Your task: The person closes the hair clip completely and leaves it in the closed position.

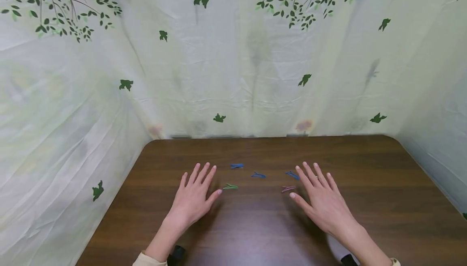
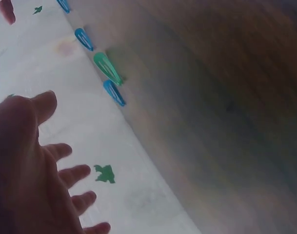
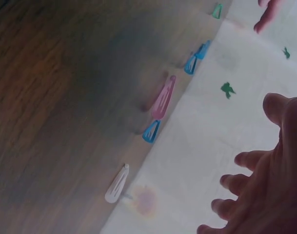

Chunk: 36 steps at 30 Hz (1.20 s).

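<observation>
Several snap hair clips lie on the brown table. My left hand (image 1: 193, 199), fingers straight and spread, holds nothing; its thumb is close beside the green hair clip (image 1: 230, 186). Just behind that lies one blue hair clip (image 1: 236, 166), with another blue hair clip (image 1: 258, 174) nearer the middle. My right hand (image 1: 322, 203) is likewise spread and holds nothing. Close to its thumb is the pink hair clip (image 1: 288, 189), and a third blue hair clip (image 1: 292, 175) lies by its index fingertip. In the right wrist view a white hair clip (image 3: 117, 184) shows; the right hand mostly hides it in the head view.
The wooden table (image 1: 251, 233) has rounded far corners. A pale curtain (image 1: 233, 63) printed with leaves and green birds hangs behind it and along both sides. Dark objects (image 1: 176, 254) sit under the wrists at the near edge.
</observation>
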{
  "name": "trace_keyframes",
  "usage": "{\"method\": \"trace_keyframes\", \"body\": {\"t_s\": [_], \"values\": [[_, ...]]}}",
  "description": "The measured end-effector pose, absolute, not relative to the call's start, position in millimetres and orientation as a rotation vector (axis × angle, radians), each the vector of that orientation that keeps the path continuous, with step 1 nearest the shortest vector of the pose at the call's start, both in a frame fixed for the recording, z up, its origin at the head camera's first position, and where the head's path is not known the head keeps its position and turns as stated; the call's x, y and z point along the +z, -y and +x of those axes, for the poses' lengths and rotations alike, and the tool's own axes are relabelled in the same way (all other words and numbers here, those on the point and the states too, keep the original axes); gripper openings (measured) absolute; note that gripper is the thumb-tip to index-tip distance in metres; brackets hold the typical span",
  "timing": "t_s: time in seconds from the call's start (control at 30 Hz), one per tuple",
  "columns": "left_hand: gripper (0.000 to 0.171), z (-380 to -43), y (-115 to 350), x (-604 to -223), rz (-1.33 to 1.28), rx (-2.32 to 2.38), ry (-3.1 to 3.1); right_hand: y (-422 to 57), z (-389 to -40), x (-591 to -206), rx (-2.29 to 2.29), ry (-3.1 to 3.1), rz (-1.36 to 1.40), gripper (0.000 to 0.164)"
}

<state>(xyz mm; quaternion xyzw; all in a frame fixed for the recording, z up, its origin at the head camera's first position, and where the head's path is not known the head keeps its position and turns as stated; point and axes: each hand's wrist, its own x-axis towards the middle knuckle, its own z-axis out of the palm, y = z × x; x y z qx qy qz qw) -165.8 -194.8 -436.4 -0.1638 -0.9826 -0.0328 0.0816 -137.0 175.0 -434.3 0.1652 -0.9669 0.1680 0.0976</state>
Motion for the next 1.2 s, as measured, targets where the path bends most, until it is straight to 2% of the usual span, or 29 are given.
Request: {"method": "trace_keyframes", "body": {"t_s": [0.47, 0.8, 1.2], "values": [[0.066, -175, 208, -438, -0.704, -0.295, 2.875, -161, -151, -439, 0.566, 2.761, 0.619, 0.068], [0.064, -182, 216, -436, -0.82, -0.505, 2.847, -144, -166, -441, 0.756, 2.657, 0.755, 0.056], [0.062, -183, 221, -438, -0.768, -0.727, 2.925, -127, -172, -437, 1.113, 2.681, 0.734, 0.046]]}}
